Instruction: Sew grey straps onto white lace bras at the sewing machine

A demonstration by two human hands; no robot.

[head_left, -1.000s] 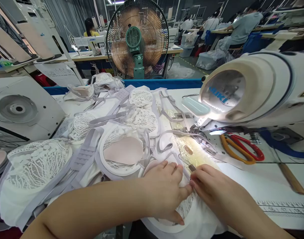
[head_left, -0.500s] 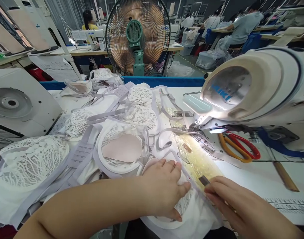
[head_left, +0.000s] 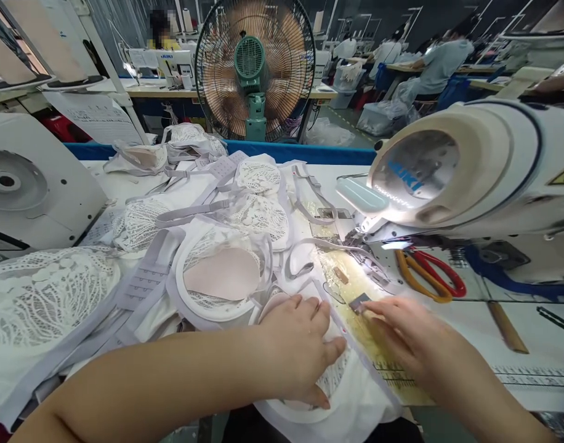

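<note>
My left hand (head_left: 295, 347) lies flat with spread fingers on the cup of a white lace bra (head_left: 351, 387) at the table's front edge. To the right, my right hand (head_left: 411, 335) pinches a small flat grey piece (head_left: 358, 302) that looks like a blade. It is over the yellowish covered strip (head_left: 342, 277) of the table, beside the bra's edge. A second bra cup with a pale pad (head_left: 224, 275) sits just beyond my left hand. A grey strap (head_left: 332, 244) runs from the bras toward the sewing machine's needle area.
The white sewing machine (head_left: 452, 166) stands at the right, its lamp lit. Orange-and-red handled scissors (head_left: 425, 280) and a wooden-handled tool (head_left: 508, 326) lie beneath and beside it. More lace bras (head_left: 46, 301) cover the left side. A large fan (head_left: 254, 67) stands behind the table.
My right hand has moved left and away from me with the small grey piece, off the bra's edge onto the yellowish strip. My left hand stays on the bra.
</note>
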